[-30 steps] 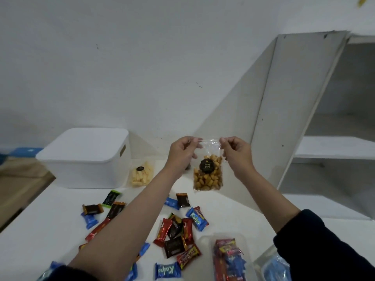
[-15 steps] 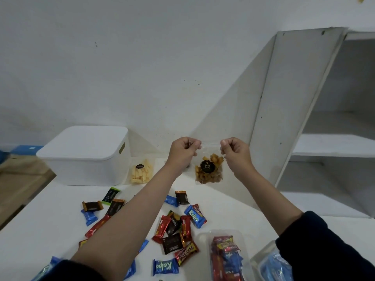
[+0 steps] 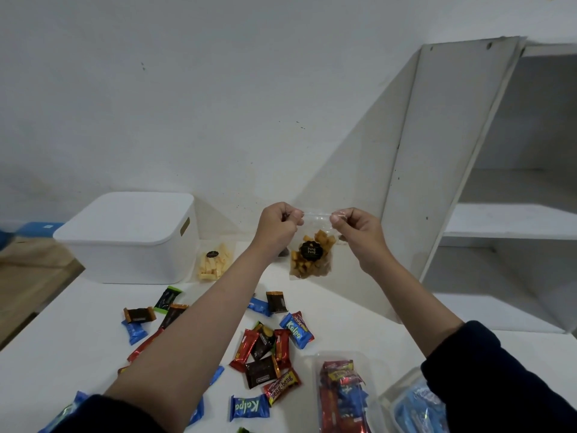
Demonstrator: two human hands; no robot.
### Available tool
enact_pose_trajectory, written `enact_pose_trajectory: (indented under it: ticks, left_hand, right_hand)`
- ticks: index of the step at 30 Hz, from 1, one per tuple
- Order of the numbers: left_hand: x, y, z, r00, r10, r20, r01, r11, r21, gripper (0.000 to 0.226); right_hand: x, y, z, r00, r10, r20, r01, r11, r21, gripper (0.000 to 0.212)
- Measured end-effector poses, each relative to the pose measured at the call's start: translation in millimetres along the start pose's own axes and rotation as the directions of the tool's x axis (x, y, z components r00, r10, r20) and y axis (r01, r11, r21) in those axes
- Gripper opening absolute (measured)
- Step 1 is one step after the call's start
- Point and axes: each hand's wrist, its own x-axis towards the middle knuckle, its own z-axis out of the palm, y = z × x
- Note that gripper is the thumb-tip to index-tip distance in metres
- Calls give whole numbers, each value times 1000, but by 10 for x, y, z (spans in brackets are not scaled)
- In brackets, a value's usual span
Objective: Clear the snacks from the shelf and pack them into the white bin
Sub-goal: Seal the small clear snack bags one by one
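Note:
A clear bag of brown snack pieces [image 3: 312, 257] with a round black label hangs above the white table. My left hand [image 3: 276, 226] pinches its top left corner and my right hand [image 3: 359, 232] pinches its top right corner. The white bin [image 3: 131, 239] stands at the back left with its lid on. A second clear bag of pale yellow sticks [image 3: 215, 262] lies beside the bin. Several small wrapped candies [image 3: 268, 342] in red, blue and dark wrappers are scattered on the table under my arms. The white shelf unit [image 3: 468, 182] stands at the right, its visible shelves bare.
A clear tub of wrapped candies [image 3: 340, 392] sits at the front, with another clear container of blue packets [image 3: 415, 407] to its right. A wooden surface [image 3: 28, 285] lies beyond the table's left edge. The wall is close behind.
Both hands still hold the bag by its top corners. It hangs tilted now, its contents shifted toward the right side, and sits a little lower against the table than before.

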Motion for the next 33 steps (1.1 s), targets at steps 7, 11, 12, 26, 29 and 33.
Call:
enact_pose_trajectory:
  ticks: [7,11,12,26,29,33]
  left_hand:
    - [-64,43,-37,995,-13,97,23,994,-111,17]
    - [-97,76,-5,989,5,145,17,989,-148,7]
    - [-96,79,5,990,16,140,5,989,-150,5]
    - [-102,69,28,993,83,89,-66,981,-182,10]
    - [-118,75,11,992,85,94,-65,978,-197,9]
    - [-127,71,-43,990,88,112,-63,976,-208,12]
  right_hand:
    - [52,-19,-29,1000,-10,-2,10,1000,7,20]
    - [17,-46,19,1000,5,12,-5,999,40,19]
    - [2,-61,30,1000,9,21,-10,998,59,19]
    - [-16,-139,75,995,8,98,-19,993,118,10]
    - [-21,-137,108,993,-2,114,-11,993,118,7]
    - [-39,-135,132,992,-11,129,-4,994,112,6]
